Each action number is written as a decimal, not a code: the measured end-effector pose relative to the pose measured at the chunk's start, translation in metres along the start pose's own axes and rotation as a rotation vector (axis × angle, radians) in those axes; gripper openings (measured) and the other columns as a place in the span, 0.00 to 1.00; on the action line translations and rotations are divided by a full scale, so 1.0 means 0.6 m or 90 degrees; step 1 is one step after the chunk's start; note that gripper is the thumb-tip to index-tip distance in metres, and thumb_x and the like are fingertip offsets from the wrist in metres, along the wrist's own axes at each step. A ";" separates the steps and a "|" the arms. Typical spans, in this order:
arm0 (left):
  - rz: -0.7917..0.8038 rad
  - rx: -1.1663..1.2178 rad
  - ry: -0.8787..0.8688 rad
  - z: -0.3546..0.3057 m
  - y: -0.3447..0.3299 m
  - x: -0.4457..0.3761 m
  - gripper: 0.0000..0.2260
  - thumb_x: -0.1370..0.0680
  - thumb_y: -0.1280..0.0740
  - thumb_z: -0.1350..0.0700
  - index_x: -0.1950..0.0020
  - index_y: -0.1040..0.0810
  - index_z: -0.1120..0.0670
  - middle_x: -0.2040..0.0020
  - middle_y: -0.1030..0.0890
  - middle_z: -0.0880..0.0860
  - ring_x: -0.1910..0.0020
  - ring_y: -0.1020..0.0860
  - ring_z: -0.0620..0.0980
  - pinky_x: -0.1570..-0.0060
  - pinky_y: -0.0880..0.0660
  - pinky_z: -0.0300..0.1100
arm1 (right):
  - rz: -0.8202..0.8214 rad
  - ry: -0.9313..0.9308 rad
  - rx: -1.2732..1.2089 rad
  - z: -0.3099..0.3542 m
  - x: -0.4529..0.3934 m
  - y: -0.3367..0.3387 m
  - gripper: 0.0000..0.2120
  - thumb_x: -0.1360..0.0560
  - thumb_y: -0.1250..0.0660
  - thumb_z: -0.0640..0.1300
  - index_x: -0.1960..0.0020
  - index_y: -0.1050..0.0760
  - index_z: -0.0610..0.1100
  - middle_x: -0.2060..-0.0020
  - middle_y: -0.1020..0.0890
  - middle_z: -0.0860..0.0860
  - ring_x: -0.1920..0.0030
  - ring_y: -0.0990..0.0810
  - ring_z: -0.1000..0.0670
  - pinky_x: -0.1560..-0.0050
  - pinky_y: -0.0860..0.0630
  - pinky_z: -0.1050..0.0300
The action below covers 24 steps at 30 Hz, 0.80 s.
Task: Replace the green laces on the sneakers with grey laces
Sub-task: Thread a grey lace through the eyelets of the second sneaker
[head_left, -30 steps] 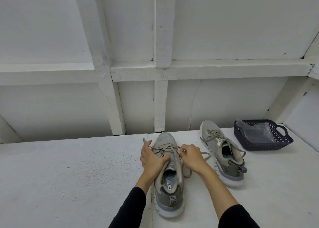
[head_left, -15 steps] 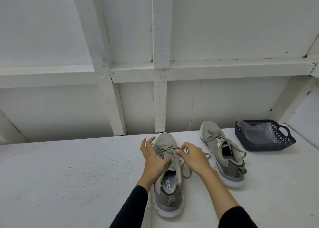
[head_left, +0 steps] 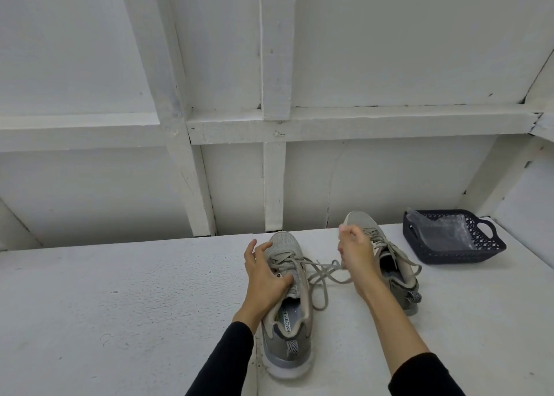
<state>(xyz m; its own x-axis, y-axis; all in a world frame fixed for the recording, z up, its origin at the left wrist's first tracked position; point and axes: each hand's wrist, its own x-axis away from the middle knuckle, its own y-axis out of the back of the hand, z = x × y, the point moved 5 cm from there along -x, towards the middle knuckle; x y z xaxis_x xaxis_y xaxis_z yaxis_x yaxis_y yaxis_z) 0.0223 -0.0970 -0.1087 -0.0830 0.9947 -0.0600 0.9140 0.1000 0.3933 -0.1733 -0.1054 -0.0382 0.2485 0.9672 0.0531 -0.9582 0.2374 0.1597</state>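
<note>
Since half a second ago the right hand (head_left: 355, 253) has lifted away from the near sneaker (head_left: 286, 308) toward the right, fingers curled in a blur, seemingly pinching its lace (head_left: 322, 271), which now trails loose in loops between shoe and hand. Closest along the white tabletop (head_left: 120, 305), the left hand (head_left: 263, 271) rests on that sneaker's tongue, fingers spread and relaxed, thumb across the eyelets, gripping nothing. Two black sleeves reach in from the near edge. Two grey-beige sneakers stand here, toes pointing to the far edge; the far sneaker (head_left: 395, 263) sits just right of the first, partly hidden by the right hand and forearm, its laces tied. Toward the far right corner lies one dark blue perforated basket (head_left: 455, 253) holding a clear plastic bag (head_left: 446, 230). Behind everything rises a white wall (head_left: 389, 51) of painted boards.
</note>
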 end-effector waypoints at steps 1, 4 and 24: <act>-0.002 -0.013 0.014 0.003 0.000 -0.001 0.29 0.31 0.27 0.58 0.35 0.37 0.46 0.27 0.50 0.43 0.27 0.46 0.47 0.36 0.41 0.37 | 0.010 0.023 0.114 -0.007 0.001 -0.001 0.13 0.19 0.41 0.49 0.60 0.32 0.46 0.71 0.29 0.52 0.72 0.33 0.54 0.70 0.34 0.60; -0.012 -0.039 0.041 0.011 0.000 -0.003 0.22 0.32 0.26 0.57 0.42 0.31 0.49 0.28 0.46 0.45 0.30 0.45 0.48 0.38 0.41 0.37 | 0.125 0.052 0.381 -0.040 0.006 -0.019 0.12 0.23 0.37 0.58 0.58 0.24 0.53 0.68 0.20 0.54 0.62 0.22 0.52 0.58 0.27 0.55; 0.060 -0.204 -0.087 -0.017 0.008 -0.043 0.06 0.24 0.29 0.48 0.51 0.16 0.47 0.44 0.30 0.45 0.40 0.39 0.49 0.40 0.40 0.40 | 0.213 0.112 0.500 -0.072 0.006 -0.075 0.13 0.20 0.40 0.48 0.39 0.25 0.61 0.48 0.28 0.53 0.47 0.24 0.50 0.51 0.29 0.55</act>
<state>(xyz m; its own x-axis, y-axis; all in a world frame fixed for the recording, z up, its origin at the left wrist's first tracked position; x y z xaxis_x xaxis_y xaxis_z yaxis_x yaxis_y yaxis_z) 0.0245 -0.1218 -0.0958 0.0695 0.9900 -0.1228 0.7421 0.0310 0.6695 -0.1352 -0.1085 -0.0875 -0.1165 0.9902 0.0768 -0.5852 -0.1309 0.8003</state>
